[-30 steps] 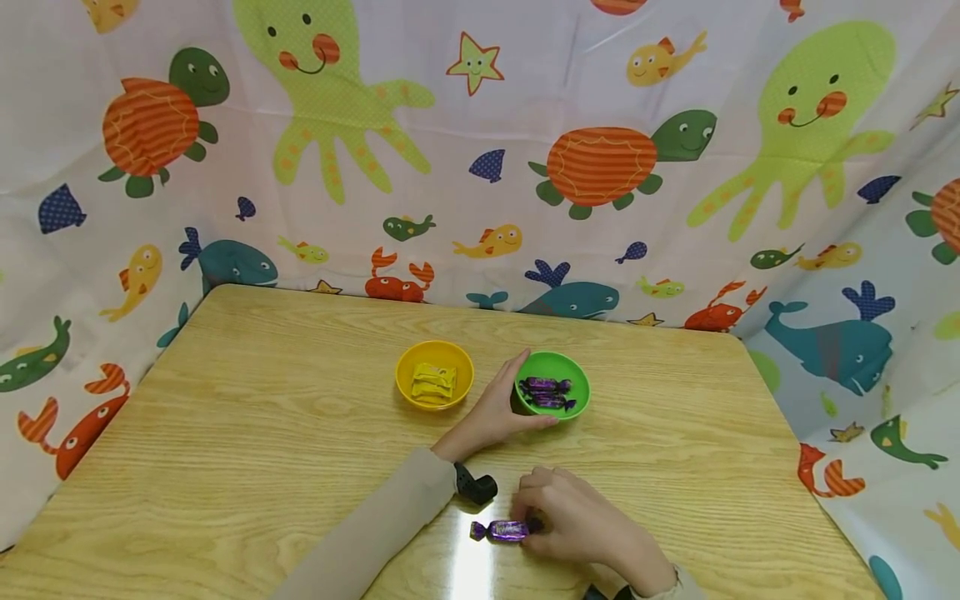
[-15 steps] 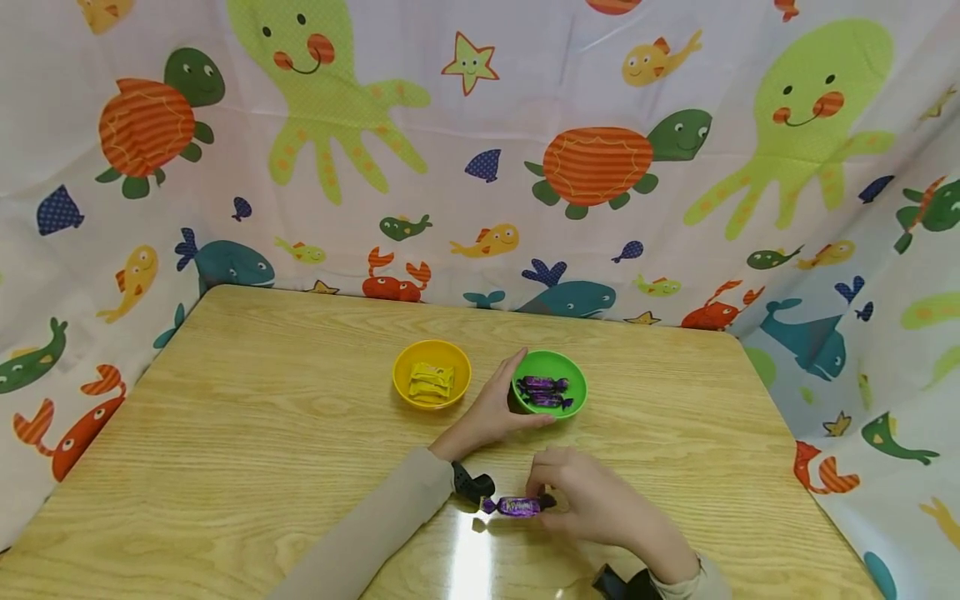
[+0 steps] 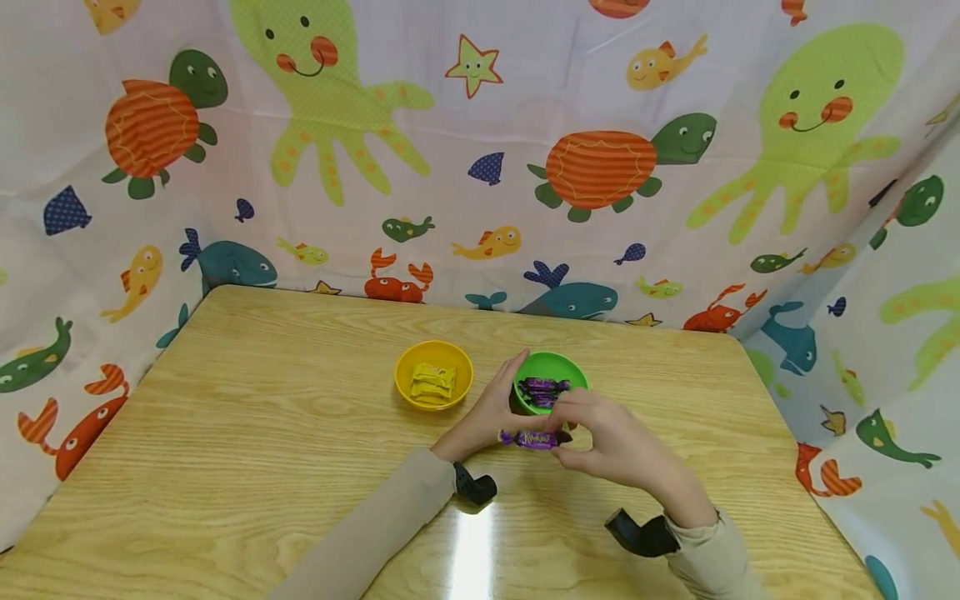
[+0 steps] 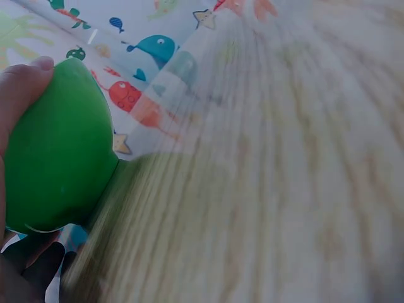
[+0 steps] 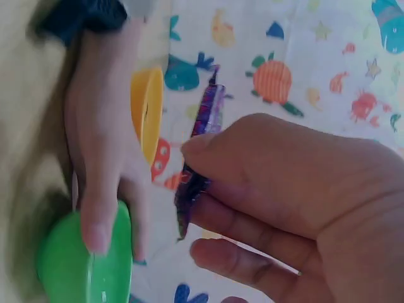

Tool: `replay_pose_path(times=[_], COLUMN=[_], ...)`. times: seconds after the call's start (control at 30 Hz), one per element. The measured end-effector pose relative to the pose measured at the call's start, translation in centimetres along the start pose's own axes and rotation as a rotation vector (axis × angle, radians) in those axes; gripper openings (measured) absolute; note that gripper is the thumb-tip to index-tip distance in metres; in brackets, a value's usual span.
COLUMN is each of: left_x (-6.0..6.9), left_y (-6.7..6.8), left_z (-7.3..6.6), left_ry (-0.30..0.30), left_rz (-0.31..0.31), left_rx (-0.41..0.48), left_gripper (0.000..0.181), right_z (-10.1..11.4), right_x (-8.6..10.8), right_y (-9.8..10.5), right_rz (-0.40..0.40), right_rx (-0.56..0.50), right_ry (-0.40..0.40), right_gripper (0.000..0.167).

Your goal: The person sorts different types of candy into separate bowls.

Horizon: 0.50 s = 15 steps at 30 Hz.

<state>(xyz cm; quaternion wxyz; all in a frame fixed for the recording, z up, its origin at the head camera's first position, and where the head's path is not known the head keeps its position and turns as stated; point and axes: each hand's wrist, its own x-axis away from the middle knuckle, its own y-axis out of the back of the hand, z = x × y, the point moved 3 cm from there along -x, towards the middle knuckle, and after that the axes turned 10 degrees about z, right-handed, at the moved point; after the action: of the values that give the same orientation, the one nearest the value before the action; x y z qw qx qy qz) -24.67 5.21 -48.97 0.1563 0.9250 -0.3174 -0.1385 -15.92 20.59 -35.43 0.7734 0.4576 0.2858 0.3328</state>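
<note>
My left hand [image 3: 491, 417] grips the near left side of a green bowl [image 3: 555, 363], with the thumb at the front rim and fingers at the back. Several purple-wrapped candies [image 3: 542, 386] lie inside. The left wrist view shows the bowl's smooth outer wall [image 4: 60, 145] between thumb and fingers. My right hand [image 3: 618, 446] pinches one purple twist-wrapped candy [image 3: 534, 439] between thumb and fingers, just in front of the bowl and apart from it. In the right wrist view the candy [image 5: 208, 110] is tilted, and part of it is covered by the thumb.
A yellow bowl [image 3: 406, 364] holding several yellow-wrapped sweets [image 3: 432, 382] stands left of the green one. Both are on a light wooden table [image 3: 247, 417]. A patterned sea-animal curtain [image 3: 480, 183] hangs behind the table and at its sides.
My right hand has lifted the purple candy off the table and carried it forward to the near side of the green bowl. My left hand has kept its grip on the bowl.
</note>
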Motion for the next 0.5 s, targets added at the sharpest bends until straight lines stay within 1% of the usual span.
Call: replay_pose_path(times=[0.07,0.13,0.23,0.33,0.5], left_x=[0.0,0.0,-0.1,-0.1,0.0], left_y=[0.0,0.0,-0.2,-0.3,-0.3], left_z=[0.0,0.0,-0.2,-0.3,-0.4], left_ry=[-0.006,-0.027,-0.010,0.002,0.032], left_rz=[-0.003,-0.009,-0.017,-0.023,-0.026], left_rx=[-0.013,-0.017,-0.017,0.004,0.008], left_gripper=[0.109,0.108,0.107,0.108,0.109], right_z=[-0.9,-2.0,-3.8,-5.6,-7.9], right_x=[-0.3,-0.6,-1.1,-1.6,-2.1], right_y=[0.7,1.2,1.6,1.4,0.1], right_rz=[-0.010,-0.019,-0.031,-0.026,0.022], right_rx=[0.023,0.046,0.088,0.130,0.163], right_ry=[-0.054,-0.107,-0.153,-0.178,-0.229], right_gripper=[0.026,0.025,0.022,0.019,0.016])
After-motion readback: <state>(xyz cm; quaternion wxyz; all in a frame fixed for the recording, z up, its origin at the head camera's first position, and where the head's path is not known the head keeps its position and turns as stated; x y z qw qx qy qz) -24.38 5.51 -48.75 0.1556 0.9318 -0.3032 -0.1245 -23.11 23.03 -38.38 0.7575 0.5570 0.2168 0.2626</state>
